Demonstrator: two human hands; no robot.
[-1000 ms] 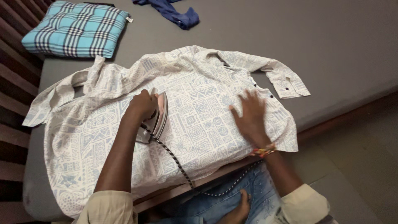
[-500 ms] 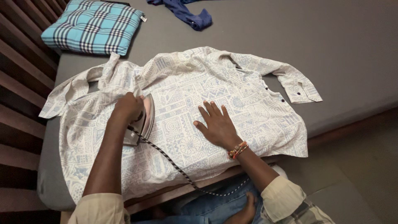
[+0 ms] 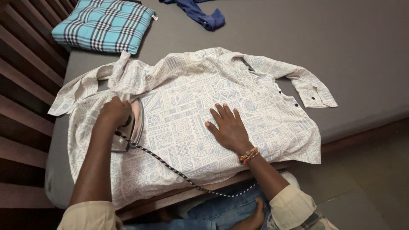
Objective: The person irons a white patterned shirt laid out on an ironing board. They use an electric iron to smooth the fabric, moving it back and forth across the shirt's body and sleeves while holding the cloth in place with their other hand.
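At the left of centre in the frame I see my left hand wrapped tight around the handle of an iron, whose soleplate sits on the patterned white shirt. A braided black-and-white cord runs from the iron's rear down toward the bottom of the frame, crossing the shirt's lower edge. My right hand lies flat at mid-frame, fingers spread slightly and gripping nothing, pressing the cloth just right of the iron; a beaded bracelet circles the wrist. The shirt is spread over a grey mattress, one cuffed sleeve reaching toward the right. At upper left rests a blue checked cushion; at top centre, a crumpled dark blue cloth. Dark wooden slats line the left edge.
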